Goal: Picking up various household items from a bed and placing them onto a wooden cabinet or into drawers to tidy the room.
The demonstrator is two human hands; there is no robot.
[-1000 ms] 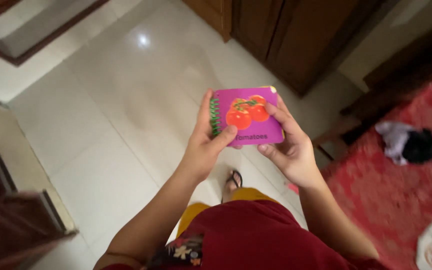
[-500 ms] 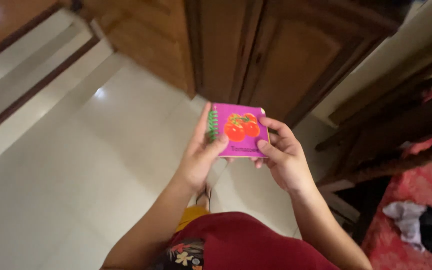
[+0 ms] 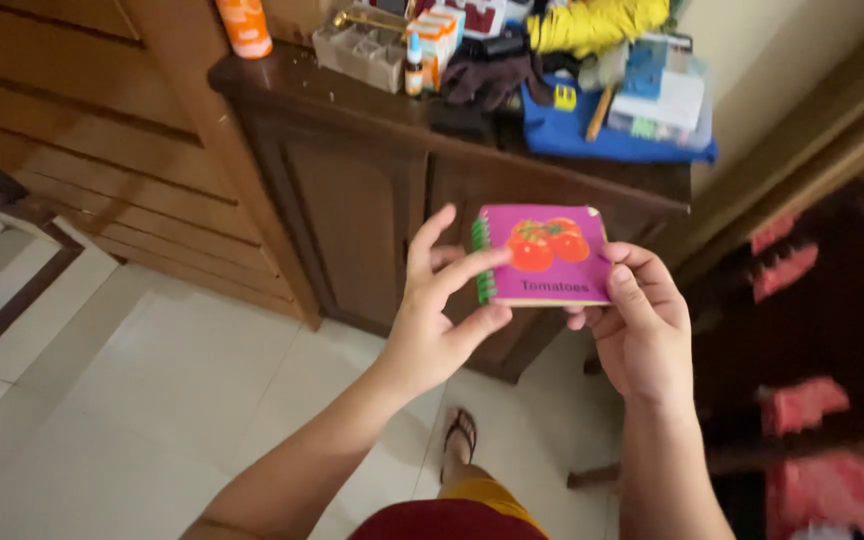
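Note:
A small purple picture book [image 3: 544, 256] with a green spiral spine and red tomatoes on its cover is held up in front of me. My left hand [image 3: 440, 310] pinches its spine edge between thumb and fingers. My right hand [image 3: 637, 325] grips the book's right side, thumb on the cover's lower corner. The book hangs in the air in front of a dark wooden cabinet [image 3: 362, 200].
The cabinet top carries an orange bottle [image 3: 245, 27], a cardboard divider box [image 3: 362, 50], a small dropper bottle [image 3: 413, 66], a blue cloth [image 3: 602, 135] and a yellow bundle [image 3: 597, 22]. A pale tiled floor [image 3: 152, 400] lies below, my sandalled foot [image 3: 459, 436] on it. Wooden steps [image 3: 12, 260] are at the left.
My view has swung up from the floor to the cabinet and its cluttered top. Both hands keep hold of the book; my left hand's fingers have spread along the spine.

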